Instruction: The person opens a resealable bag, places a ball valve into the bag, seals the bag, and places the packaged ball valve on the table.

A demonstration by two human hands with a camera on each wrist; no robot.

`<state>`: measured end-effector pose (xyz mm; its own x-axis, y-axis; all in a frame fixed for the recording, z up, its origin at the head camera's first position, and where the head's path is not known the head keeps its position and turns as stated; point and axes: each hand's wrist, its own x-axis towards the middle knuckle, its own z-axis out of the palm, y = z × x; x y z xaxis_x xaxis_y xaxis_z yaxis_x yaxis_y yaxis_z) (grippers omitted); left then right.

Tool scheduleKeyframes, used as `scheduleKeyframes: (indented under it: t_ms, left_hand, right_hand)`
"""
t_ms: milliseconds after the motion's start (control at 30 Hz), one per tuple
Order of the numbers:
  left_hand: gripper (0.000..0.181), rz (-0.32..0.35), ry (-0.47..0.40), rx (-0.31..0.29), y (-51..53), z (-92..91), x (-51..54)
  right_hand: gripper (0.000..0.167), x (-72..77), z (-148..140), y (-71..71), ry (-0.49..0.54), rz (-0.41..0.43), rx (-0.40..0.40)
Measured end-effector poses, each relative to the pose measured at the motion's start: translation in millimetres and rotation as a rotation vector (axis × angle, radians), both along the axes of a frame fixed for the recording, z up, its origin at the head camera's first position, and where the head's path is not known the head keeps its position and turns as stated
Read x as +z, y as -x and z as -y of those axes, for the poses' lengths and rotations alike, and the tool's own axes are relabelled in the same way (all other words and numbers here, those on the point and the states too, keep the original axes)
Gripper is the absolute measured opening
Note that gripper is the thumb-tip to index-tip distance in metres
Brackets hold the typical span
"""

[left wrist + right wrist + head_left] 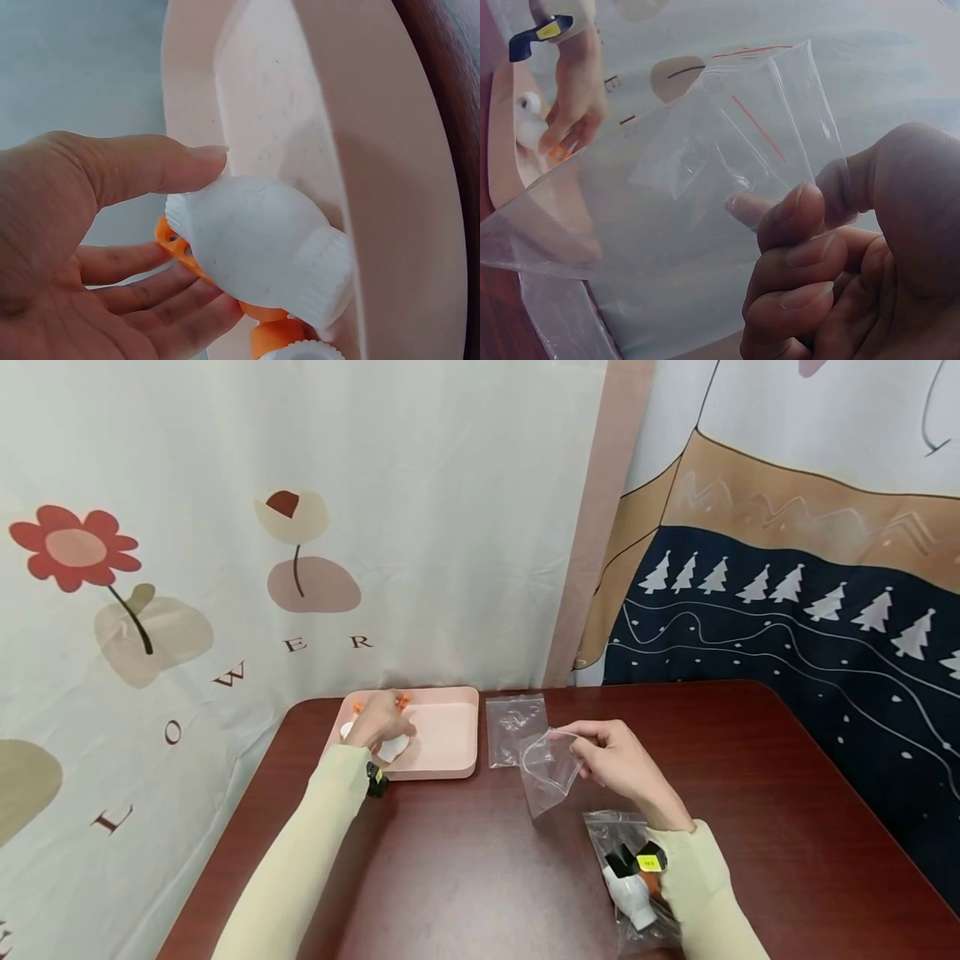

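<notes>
At the pink tray [444, 739], my left hand [381, 718] holds a white plastic valve [259, 240] with ribbed ends. The left wrist view shows the thumb on its upper side and the fingers behind it, by its orange handle [180, 251]. Another white-and-orange valve [304, 351] lies close below, partly cut off. My right hand [618, 764] pinches the upper edge of a clear zip bag [542, 777] between thumb and fingers. The bag hangs above the table with its mouth spread, and nothing shows inside it.
A flat clear zip bag [513, 718] lies on the table right of the tray, partly behind the held bag. Under my right forearm lies a filled zip bag [628, 893] with a white-and-orange piece in it. Patterned curtains [450, 527] stand behind the dark red table [465, 860].
</notes>
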<state>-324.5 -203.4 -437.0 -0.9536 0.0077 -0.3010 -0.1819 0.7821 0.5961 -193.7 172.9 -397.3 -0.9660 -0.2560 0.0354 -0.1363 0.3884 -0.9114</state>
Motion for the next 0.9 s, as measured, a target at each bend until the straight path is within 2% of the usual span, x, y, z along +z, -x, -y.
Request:
scheduleKeyframes:
  t_ms: [233,367,700,900]
  left_hand:
    - [0.082,-0.125,-0.016,-0.046,-2.5,4.8,-2.5]
    - [0.08,-0.193,-0.032,-0.052,-2.9,3.1,-3.2]
    - [0.08,-0.29,-0.148,-0.034,-14.5,0.0,-0.1]
    - [0.082,-0.358,-0.226,-0.015,-22.2,-6.6,8.9]
  right_hand:
    - [0.035,-0.4,0,-0.9,0.004,0.01,-0.006]
    - [0.035,-0.2,0,-1.0,0.002,0.009,-0.009]
    - [0.035,0.2,0,0.0,0.001,0.017,0.0]
    - [0.035,0.9,0,-0.6,0.009,0.028,0.0]
